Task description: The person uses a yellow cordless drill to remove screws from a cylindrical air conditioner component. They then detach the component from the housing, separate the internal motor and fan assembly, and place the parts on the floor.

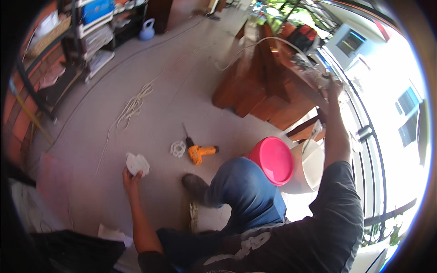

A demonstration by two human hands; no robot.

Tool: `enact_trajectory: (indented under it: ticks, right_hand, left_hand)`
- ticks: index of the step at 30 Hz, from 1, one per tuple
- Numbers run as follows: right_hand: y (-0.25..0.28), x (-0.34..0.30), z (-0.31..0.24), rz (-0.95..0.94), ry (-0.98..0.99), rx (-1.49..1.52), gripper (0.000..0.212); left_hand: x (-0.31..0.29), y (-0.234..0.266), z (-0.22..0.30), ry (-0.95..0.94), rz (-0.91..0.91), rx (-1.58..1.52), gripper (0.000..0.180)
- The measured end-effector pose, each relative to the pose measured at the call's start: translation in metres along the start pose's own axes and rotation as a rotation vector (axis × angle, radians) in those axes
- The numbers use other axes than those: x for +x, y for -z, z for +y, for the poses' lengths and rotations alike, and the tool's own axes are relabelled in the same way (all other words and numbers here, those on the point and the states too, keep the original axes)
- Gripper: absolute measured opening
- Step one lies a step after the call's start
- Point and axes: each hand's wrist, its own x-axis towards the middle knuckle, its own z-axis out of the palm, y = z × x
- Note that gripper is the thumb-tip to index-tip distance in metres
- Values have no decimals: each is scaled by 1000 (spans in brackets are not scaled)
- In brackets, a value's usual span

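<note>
My left hand (132, 176) is closed on a white wad (137, 164), perhaps cloth or paper, above the grey floor. My right hand (334, 87) is stretched out far to the right, over the top of a brown wooden piece of furniture (261, 93). Small items lie by its fingertips, but glare and blur hide whether it grips one. On the floor between my arms lies an orange cordless drill (199, 153) with a long bit. A roll of white material (178, 149) sits just left of the drill.
Beside my knee stand a pink lid or bucket (275, 161) and a white bucket (310, 166) with a tool in it. Coiled white cord (134, 104) lies on the floor. Shelves (95, 41) line the far left; a metal railing (371, 150) runs along the right.
</note>
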Motion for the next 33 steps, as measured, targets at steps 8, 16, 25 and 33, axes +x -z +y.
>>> enact_trajectory:
  ticks: [8, 16, 25, 33]
  right_hand:
    - [4, 85, 30, 8, 791, -1395, 31]
    - [16, 29, -26, -178, 640, -1538, 57]
    - [-18, 4, -55, -216, 998, -1297, 46]
    - [-24, -289, -95, -690, 1296, -103, 42]
  left_hand:
    - [-2, 14, 6, -17, 60, -3, 75]
    - [-22, 38, 31, 46, 259, 40, 77]
    - [-25, 54, 28, -68, 290, -29, 69]
    - [-40, 53, 43, 77, 371, -58, 65]
